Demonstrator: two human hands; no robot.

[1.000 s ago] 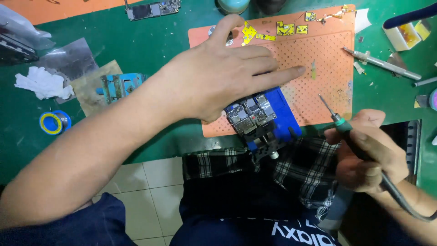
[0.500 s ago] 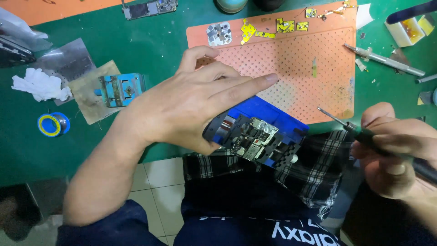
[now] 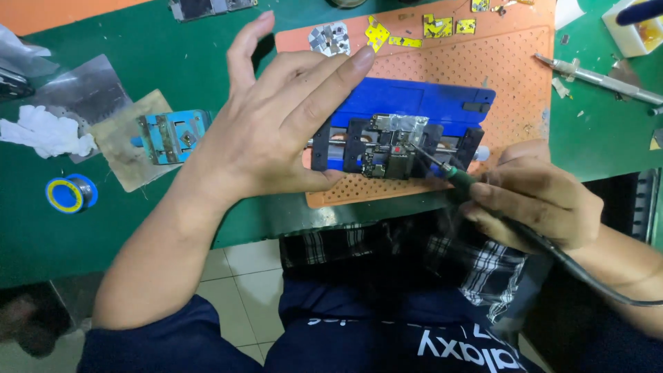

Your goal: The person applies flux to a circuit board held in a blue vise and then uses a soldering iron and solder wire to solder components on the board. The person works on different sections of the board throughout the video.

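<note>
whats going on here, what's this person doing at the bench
A person sits at a green bench mat, working on a small circuit board clamped in a blue holder on an orange perforated mat. The left hand steadies the holder's left end, fingers spread. The right hand grips a corded soldering iron, its tip touching the board. A spool of solder wire and a second small blue fixture lie off to the left.

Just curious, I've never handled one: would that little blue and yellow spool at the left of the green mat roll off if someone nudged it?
Probably not. The spool lies flat on its side on the green mat, so a nudge would likely slide it. Stood on edge, its round rims would probably roll. It looks small and likely light.
</note>
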